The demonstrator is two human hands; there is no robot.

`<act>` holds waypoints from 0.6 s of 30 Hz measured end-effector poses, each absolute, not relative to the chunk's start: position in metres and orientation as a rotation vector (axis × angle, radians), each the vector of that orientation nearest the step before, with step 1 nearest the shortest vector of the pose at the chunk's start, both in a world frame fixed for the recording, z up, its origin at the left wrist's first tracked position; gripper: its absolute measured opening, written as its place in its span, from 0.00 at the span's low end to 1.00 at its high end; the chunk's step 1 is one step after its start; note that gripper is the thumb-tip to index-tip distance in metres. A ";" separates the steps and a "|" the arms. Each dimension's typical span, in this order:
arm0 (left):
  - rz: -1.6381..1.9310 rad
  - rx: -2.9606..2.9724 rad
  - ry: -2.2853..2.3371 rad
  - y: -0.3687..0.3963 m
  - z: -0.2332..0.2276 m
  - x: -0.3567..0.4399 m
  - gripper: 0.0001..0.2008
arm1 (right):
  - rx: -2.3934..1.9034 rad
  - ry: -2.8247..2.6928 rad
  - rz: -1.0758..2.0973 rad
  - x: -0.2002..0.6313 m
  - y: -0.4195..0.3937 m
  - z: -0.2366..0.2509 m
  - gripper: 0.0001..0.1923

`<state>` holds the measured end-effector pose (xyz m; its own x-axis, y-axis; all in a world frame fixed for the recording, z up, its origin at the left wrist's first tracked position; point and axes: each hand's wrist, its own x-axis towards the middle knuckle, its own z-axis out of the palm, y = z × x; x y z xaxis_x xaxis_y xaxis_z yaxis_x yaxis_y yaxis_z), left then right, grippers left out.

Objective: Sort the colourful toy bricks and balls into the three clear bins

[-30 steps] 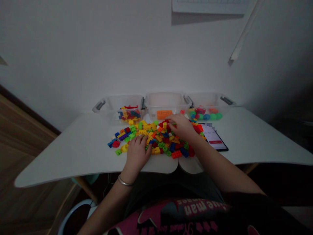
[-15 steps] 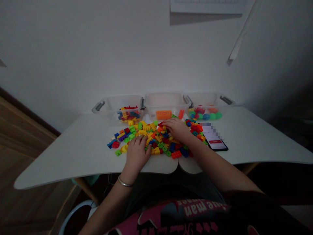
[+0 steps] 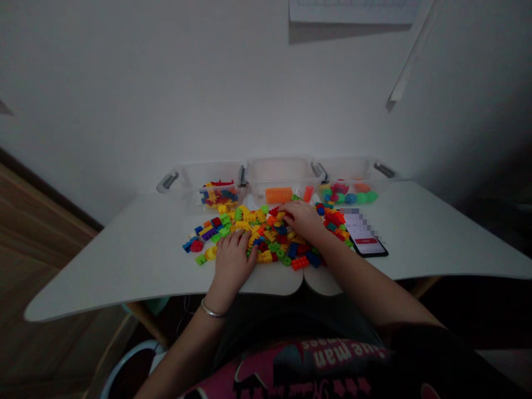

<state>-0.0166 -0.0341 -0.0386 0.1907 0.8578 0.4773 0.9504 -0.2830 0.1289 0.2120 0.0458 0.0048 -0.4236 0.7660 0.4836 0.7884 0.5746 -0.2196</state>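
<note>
Three clear bins sit along the back of the counter: the left bin with mixed bricks, the middle bin with orange pieces, the right bin with round ones. Our left hand rests flat and unclenched on the near edge of the brick pile, while our right hand curls over its far side, its grip hidden. We judge that a careless sweep could push bricks off the counter's front edge or onto the phone.

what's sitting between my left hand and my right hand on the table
In the head view, loose bricks of the pile lie between the left hand and right hand: yellow, red, blue, green.
</note>
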 end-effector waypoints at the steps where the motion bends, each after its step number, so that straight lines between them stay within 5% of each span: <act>1: -0.701 -2.263 -1.747 -0.034 -0.038 -0.016 0.20 | -1.255 -2.257 -0.049 0.212 0.046 0.005 0.11; 18: -0.705 -2.272 -1.759 -0.034 -0.040 -0.018 0.21 | -1.249 -1.586 -0.122 0.250 0.064 0.047 0.16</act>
